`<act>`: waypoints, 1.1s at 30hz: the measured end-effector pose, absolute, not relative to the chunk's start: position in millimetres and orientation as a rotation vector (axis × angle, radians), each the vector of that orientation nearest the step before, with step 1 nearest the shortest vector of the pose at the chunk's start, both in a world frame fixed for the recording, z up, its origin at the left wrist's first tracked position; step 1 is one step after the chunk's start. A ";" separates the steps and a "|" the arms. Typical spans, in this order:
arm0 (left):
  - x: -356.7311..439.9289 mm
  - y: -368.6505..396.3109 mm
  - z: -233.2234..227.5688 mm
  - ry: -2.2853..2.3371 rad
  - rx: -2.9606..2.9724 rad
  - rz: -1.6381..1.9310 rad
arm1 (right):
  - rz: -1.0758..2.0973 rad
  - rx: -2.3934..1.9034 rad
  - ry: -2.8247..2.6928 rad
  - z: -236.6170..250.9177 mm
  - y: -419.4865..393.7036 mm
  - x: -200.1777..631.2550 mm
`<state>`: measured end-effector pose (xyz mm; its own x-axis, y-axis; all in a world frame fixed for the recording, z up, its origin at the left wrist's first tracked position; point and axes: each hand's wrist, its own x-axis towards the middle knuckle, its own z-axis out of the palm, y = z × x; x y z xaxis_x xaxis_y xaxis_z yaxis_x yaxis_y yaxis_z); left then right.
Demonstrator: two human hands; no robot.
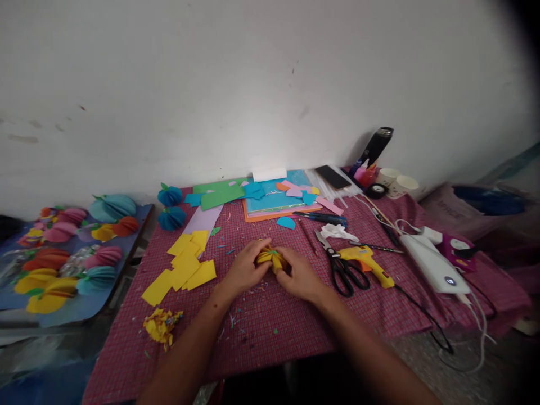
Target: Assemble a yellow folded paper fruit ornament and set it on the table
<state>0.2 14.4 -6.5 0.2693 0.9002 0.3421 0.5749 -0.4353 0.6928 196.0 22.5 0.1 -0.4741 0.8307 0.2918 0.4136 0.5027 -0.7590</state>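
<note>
Here, left hand (246, 269) and right hand (298, 275) clamp the yellow paper piece (272, 259), half-hidden by fingers; scissors (342, 269) at 3 o'clock.

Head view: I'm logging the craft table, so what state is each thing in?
Left hand: closed on paper ball.
Right hand: closed on paper ball.
Scissors: lying flat, shut.
Glue gun: lying on its side, corded.
Yellow sheets: flat, overlapping.
Cups: upright.

Near cloth bare — scissors (342, 269), glue gun (368, 262) crowd the right.
</note>
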 end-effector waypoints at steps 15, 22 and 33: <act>1.5 14.3 -6.9 1.284 2.128 1.013 | 0.729 -1.146 -2.072 -8.7 26.0 192.3; 0.1 15.5 -9.6 1.287 2.134 1.000 | 0.714 -1.147 -2.074 -9.2 26.2 192.6; 0.7 14.5 -12.1 1.257 2.162 1.000 | 0.676 -1.139 -2.109 -5.8 25.6 192.8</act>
<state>0.7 14.5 -12.1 0.3237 0.8734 0.3639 0.5514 -0.4867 0.6775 192.8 25.6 -5.8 -0.4203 0.8597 0.2902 0.5306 0.4923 -0.6900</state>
